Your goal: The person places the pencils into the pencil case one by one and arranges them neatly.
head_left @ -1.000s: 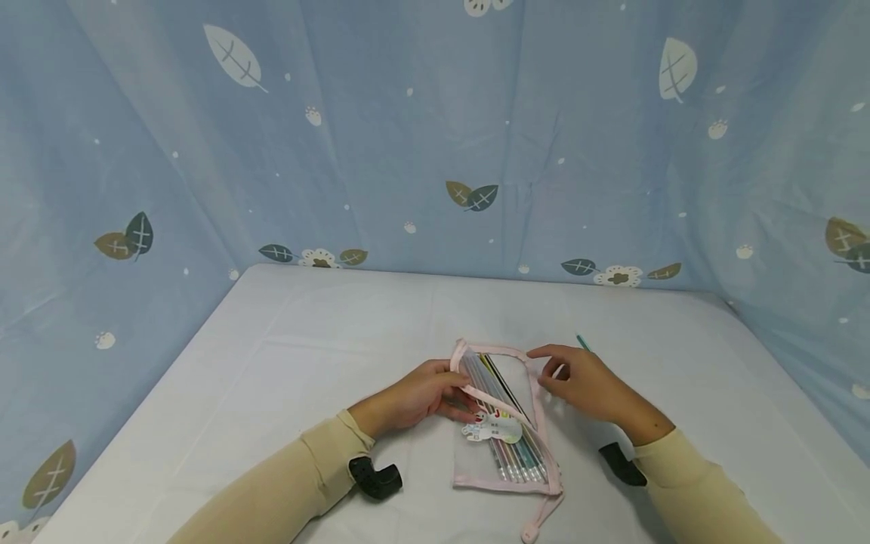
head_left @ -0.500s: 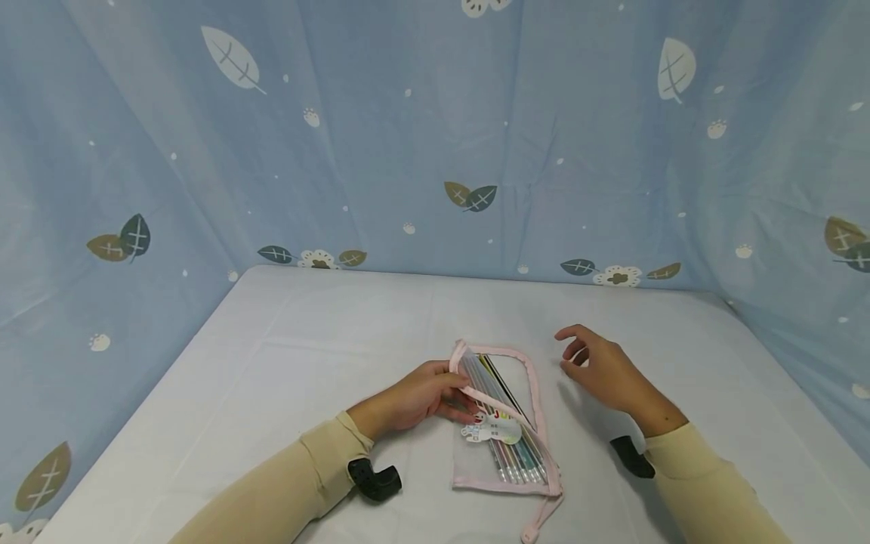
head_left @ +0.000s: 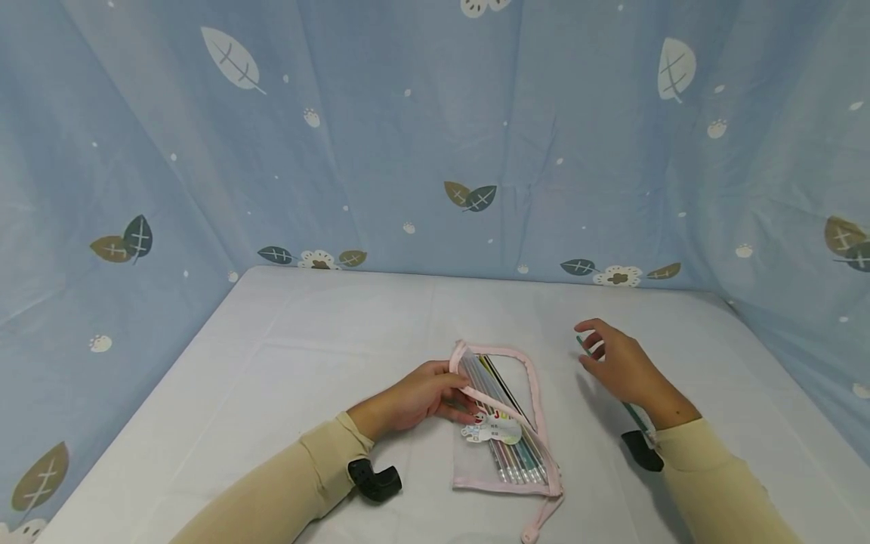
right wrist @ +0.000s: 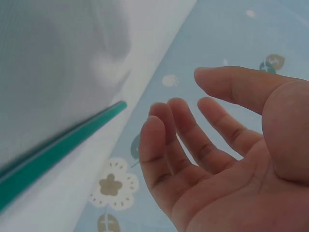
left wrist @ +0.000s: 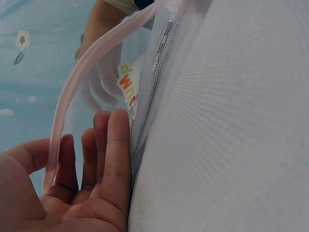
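A clear mesh pencil pouch (head_left: pixel 469 462) with pink trim lies at the table's middle, several pencils (head_left: pixel 519 459) inside it. My left hand (head_left: pixel 423 397) pinches the pink edge of its lifted flap; in the left wrist view, thumb and fingers hold the pink trim (left wrist: pixel 77 79) between them. To the right of the pouch, my right hand (head_left: pixel 621 369) hovers over a green pencil (head_left: pixel 636 418), which it partly hides in the head view. In the right wrist view, that hand's relaxed fingers (right wrist: pixel 154 150) hold nothing, and the pencil (right wrist: pixel 63 153) lies apart from them.
A white cloth covers the table (head_left: pixel 326 325). Blue curtain (head_left: pixel 381 136) with leaf prints hangs behind and at both sides. The pouch's zip cord and pink pull (head_left: pixel 530 533) trail toward the front. Black wrist cameras (head_left: pixel 375 480) sit under both forearms.
My right hand has moved right and away from the pouch's edge, now above the green pencil. The left hand keeps its pinch on the flap, and the pouch has not moved.
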`<state>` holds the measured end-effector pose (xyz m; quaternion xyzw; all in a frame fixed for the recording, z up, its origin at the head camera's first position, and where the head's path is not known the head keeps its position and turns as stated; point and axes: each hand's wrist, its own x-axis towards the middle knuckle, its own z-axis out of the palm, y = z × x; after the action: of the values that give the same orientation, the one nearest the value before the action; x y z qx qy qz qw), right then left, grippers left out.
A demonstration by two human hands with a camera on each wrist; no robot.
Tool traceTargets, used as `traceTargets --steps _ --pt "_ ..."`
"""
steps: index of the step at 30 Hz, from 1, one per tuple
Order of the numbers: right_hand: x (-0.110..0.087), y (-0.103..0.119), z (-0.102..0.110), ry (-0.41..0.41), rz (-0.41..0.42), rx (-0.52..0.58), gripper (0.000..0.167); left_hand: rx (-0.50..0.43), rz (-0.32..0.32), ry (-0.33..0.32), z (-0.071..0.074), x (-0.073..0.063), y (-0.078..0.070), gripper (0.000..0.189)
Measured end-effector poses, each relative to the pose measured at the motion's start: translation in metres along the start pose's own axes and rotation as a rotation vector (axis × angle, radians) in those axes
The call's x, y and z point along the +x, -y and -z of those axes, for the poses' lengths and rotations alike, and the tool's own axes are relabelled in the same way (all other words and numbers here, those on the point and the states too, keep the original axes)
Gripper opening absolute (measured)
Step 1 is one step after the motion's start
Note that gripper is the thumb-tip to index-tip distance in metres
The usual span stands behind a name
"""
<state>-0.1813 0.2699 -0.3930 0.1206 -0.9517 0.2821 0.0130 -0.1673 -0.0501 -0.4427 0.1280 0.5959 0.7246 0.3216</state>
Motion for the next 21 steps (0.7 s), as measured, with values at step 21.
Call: traceTargets --steps 21 --pt "0.004 -0.025 0.006 0.132 -0.125 -0.036 0.053 -0.01 -0.008 0.016 0.001 0.0 0.001 0.027"
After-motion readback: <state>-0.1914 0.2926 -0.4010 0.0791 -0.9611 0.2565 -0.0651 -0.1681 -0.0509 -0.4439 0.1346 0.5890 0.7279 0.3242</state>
